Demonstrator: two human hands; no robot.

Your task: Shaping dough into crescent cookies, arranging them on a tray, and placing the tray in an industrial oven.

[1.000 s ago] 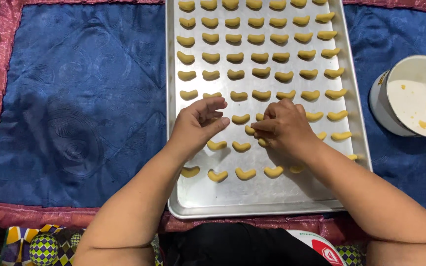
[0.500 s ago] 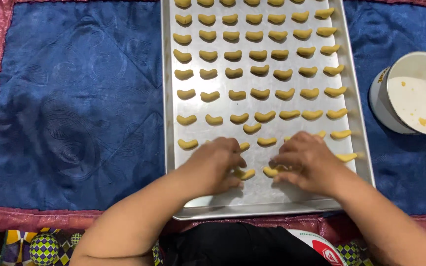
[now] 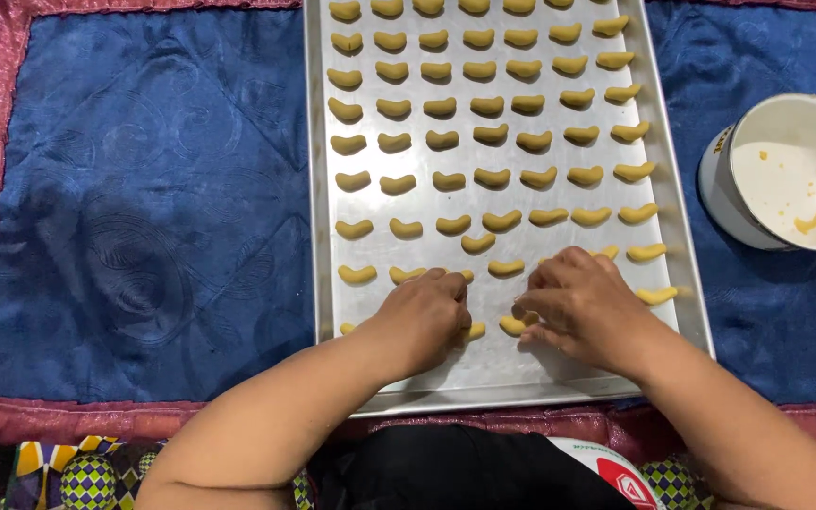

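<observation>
Head camera view: over a metal baking tray of crescent dough pieces, the left hand and right hand curl narrow grips onto near-row pieces, where light pinches and even spacing would likely serve best.

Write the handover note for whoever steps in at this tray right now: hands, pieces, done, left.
Left hand: palm down on the near end of the metal tray, fingertips on a crescent dough piece; grip not visible.
Right hand: beside it, fingers pinching another piece.
Done: upper rows of dough crescents fill the tray in fairly neat lines.
Left: the nearest row is only partly laid; bare metal shows along the near edge.
White bowl on the blue cloth, right of the tray, holds only scraps.
</observation>
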